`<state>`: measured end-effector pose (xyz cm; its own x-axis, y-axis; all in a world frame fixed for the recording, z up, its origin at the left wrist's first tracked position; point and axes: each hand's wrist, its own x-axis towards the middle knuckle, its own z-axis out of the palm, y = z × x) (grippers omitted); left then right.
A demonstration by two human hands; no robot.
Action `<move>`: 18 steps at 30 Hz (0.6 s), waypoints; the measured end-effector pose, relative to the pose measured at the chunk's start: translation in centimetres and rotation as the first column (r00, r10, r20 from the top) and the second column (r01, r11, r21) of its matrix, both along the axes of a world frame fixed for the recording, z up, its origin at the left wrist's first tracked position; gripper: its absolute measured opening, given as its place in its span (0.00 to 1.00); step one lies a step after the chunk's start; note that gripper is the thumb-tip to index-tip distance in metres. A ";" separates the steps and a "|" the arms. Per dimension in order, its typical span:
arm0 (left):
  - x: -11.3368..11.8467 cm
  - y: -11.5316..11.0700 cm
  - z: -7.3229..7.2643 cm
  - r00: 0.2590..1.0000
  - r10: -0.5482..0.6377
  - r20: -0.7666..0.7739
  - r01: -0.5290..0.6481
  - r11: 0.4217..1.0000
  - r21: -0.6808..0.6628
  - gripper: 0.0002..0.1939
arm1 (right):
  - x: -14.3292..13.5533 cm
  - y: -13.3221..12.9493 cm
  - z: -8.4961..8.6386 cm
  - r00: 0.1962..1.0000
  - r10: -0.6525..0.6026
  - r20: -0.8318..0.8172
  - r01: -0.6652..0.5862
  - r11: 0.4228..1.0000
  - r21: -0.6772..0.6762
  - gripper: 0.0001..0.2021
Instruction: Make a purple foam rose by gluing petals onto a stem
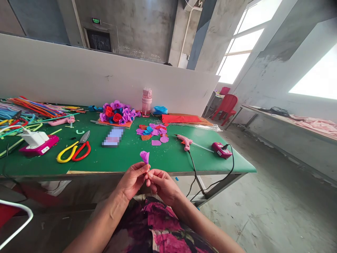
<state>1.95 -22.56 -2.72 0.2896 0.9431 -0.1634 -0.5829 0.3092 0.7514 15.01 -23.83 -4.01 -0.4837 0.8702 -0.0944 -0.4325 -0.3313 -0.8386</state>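
Floral-print clothing occupies lower centre; above it, the purple paper flower cone stands near-upright at frame centre, tipped slightly upper left — left hand nearer, pinching its base, right hand pinching just below.

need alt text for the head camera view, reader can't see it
A person's left hand holds up a curled purple petal, the right hand pinching just below it, before a green table. On it sit clustered artificial flowers, loose petals, a pink glue gun and scissors.
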 end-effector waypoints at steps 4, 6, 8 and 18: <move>-0.1 0.1 -0.4 1.000 0.011 0.024 -0.010 1.000 -0.021 0.12 | 0.0 0.2 -0.1 0.998 -0.047 0.029 0.046 0.998 0.040 0.15; -0.2 0.2 -0.7 0.999 -0.010 0.032 0.011 1.000 -0.022 0.11 | 0.1 0.2 -0.2 0.997 -0.059 0.052 0.056 0.997 0.047 0.15; -0.3 0.2 -0.9 0.999 -0.033 0.031 0.033 0.999 -0.022 0.10 | 0.2 0.2 -0.2 0.996 -0.061 0.065 0.059 0.997 0.045 0.15; -0.7 0.0 -0.3 0.996 0.007 -0.088 -0.006 1.000 0.021 0.15 | 0.4 0.0 0.1 0.972 -0.184 0.147 0.162 0.976 0.145 0.15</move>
